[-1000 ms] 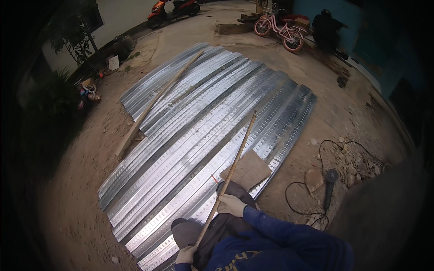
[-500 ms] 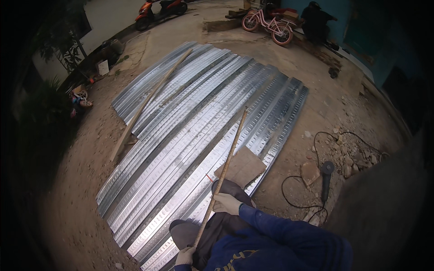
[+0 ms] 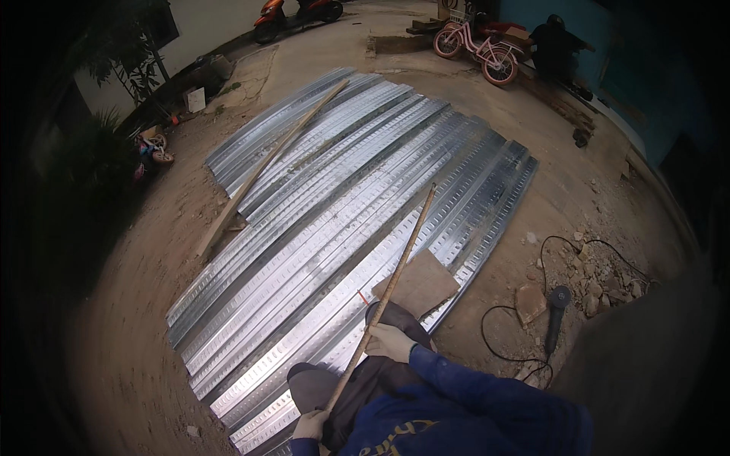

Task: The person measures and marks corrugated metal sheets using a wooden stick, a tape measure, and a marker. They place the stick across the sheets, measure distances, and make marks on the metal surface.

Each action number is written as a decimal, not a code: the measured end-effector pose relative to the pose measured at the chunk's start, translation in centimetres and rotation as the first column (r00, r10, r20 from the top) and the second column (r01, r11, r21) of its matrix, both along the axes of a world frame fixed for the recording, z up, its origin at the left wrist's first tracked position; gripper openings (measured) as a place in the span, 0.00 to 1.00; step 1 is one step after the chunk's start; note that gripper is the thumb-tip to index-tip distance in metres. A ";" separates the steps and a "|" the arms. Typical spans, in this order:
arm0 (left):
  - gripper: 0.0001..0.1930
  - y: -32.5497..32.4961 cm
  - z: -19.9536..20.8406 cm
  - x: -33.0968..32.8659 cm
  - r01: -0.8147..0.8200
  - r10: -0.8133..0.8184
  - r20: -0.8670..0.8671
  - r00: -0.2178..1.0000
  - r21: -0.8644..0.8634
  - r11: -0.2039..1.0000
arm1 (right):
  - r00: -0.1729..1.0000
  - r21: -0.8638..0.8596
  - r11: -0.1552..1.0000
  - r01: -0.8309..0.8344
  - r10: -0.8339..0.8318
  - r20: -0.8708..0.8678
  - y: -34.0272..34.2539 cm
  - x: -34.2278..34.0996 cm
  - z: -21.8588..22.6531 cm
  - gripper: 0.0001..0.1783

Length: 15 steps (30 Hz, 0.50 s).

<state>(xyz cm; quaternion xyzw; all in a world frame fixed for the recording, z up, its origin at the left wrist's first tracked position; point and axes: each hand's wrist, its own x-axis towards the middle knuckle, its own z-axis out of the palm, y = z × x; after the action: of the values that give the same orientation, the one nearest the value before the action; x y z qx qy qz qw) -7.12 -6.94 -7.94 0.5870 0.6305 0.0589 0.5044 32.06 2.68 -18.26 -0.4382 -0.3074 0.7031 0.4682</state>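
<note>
Both my gloved hands hold a long thin brownish stick (image 3: 411, 242) that slants up and away over the metal sheets. My left hand (image 3: 310, 425) closes round its near end, low in the view. Farther up, my right hand (image 3: 389, 343) grips it beside my knee. The far part of the stick lies over the ribbed, silvery metal decking sheets (image 3: 319, 228). Close to my right hand, a flat brown square board (image 3: 417, 286) rests on the sheets. A small thin red-orange piece (image 3: 363, 297) shows by my knee; its kind is unclear.
A long wooden batten (image 3: 266, 163) lies across the sheets at the left. On the right, a corded angle grinder (image 3: 558, 315) sits near broken rubble (image 3: 601, 277). Farther off stand a pink bicycle (image 3: 487, 49), an orange motor scooter (image 3: 293, 17) and a person in dark clothes (image 3: 553, 45).
My view has turned slightly, so the surroundings sit a little farther right in the picture. Both hands keep their hold on the stick, with little movement.
</note>
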 end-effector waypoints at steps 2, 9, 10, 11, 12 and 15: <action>0.24 0.2 1.0 0.9 -0.002 0.002 -0.019 1.000 -0.005 1.000 | 0.999 -0.060 0.998 0.025 -0.028 -0.043 -0.1 0.3 0.4 0.13; 0.23 -0.1 -0.5 -0.3 0.069 -0.068 -0.061 0.996 0.017 0.997 | 0.962 -0.357 0.932 0.068 -0.156 -0.223 0.3 -0.2 4.6 0.14; 0.24 -0.2 -0.7 -0.4 0.141 -0.137 -0.066 0.988 0.066 0.988 | 0.963 -0.361 0.930 0.068 -0.156 -0.221 0.2 -0.1 4.8 0.14; 0.24 0.0 -0.9 -0.5 0.212 -0.204 -0.076 0.976 0.118 0.970 | 0.963 -0.361 0.930 0.067 -0.155 -0.220 0.2 0.0 4.9 0.14; 0.24 0.0 -0.9 -0.6 0.280 -0.268 -0.090 0.959 0.168 0.945 | 0.962 -0.360 0.931 0.061 -0.151 -0.228 0.3 0.0 4.9 0.14; 0.23 0.0 -0.2 -0.2 0.132 -0.130 -0.049 0.990 0.031 0.991 | 0.957 -0.343 0.938 0.044 -0.138 -0.255 0.2 0.3 4.3 0.14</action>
<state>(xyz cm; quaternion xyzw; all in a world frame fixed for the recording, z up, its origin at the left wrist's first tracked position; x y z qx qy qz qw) -7.36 -6.95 -8.15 0.6370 0.6010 0.0228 0.4822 32.37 2.89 -13.98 -0.4231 -0.0951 0.7762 0.4576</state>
